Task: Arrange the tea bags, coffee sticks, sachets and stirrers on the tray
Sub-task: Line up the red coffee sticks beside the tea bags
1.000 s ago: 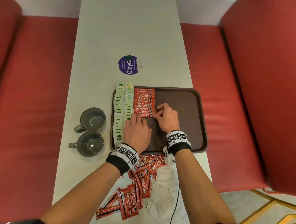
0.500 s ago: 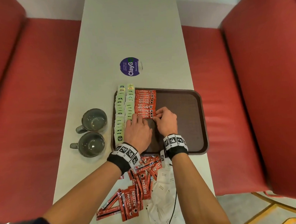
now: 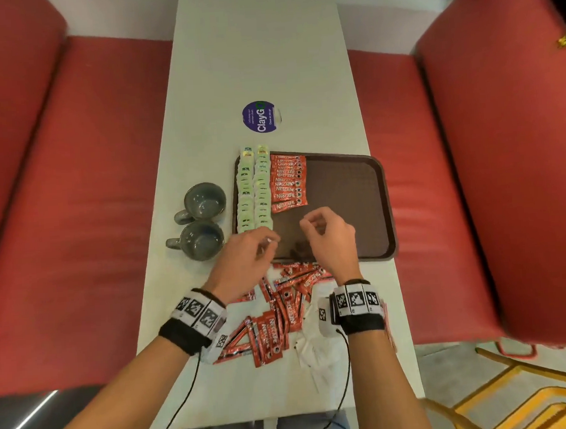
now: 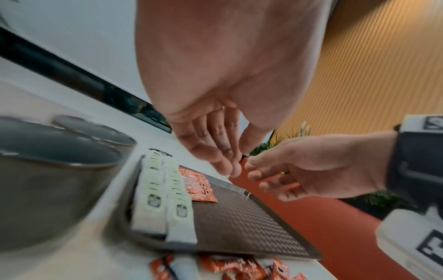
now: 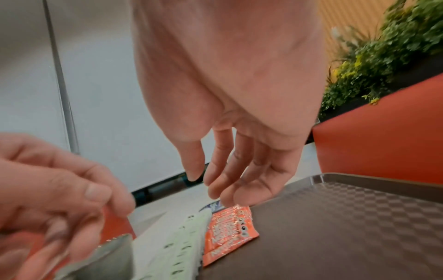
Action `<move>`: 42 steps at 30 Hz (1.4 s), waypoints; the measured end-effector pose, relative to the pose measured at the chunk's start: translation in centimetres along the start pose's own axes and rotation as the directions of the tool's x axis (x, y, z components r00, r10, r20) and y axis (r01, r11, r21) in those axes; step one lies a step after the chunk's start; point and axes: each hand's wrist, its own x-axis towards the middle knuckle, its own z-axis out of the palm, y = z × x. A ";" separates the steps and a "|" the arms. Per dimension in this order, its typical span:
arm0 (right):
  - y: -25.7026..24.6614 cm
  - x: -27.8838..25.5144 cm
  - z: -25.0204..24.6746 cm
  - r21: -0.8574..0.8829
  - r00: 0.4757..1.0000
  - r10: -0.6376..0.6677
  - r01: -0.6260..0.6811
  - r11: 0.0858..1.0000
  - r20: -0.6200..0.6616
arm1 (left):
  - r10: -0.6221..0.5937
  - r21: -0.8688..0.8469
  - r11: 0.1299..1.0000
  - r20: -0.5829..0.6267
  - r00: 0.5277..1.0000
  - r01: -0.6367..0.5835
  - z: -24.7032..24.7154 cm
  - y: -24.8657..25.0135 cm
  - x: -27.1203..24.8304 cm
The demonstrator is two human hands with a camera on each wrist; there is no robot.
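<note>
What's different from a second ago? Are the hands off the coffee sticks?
Yes. Both hands have let go of the row of coffee sticks and pulled back toward the person. The left hand and right hand now hover empty over the near part of the tray. The tea bags, both mugs and the loose pile of sticks are unchanged.

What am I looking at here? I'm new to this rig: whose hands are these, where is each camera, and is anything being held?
No machine: a person works bare-handed, with cameras on the head and both wrists. The head view looks down on a white table with a brown tray. On the tray lie two rows of green tea bags and a row of red coffee sticks. More coffee sticks and white sachets lie loose nearer the person, two grey mugs beside the tray. The left hand and right hand hover over it, holding nothing.
</note>
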 end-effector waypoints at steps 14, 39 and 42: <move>4.7 -19.9 9.4 -0.369 0.974 0.164 -0.097 0.924 0.155 | -0.154 0.418 0.907 0.208 0.966 0.055 4.0 -9.3 -17.2; 5.2 -21.0 15.8 -0.392 0.996 0.053 -0.019 0.920 0.074 | -0.338 0.761 0.637 0.139 0.931 0.118 8.7 -7.7 -17.2; 5.2 -21.0 15.9 -0.378 0.996 0.031 0.002 0.926 0.082 | -0.427 0.732 0.657 0.165 0.889 0.180 7.9 -7.8 -17.3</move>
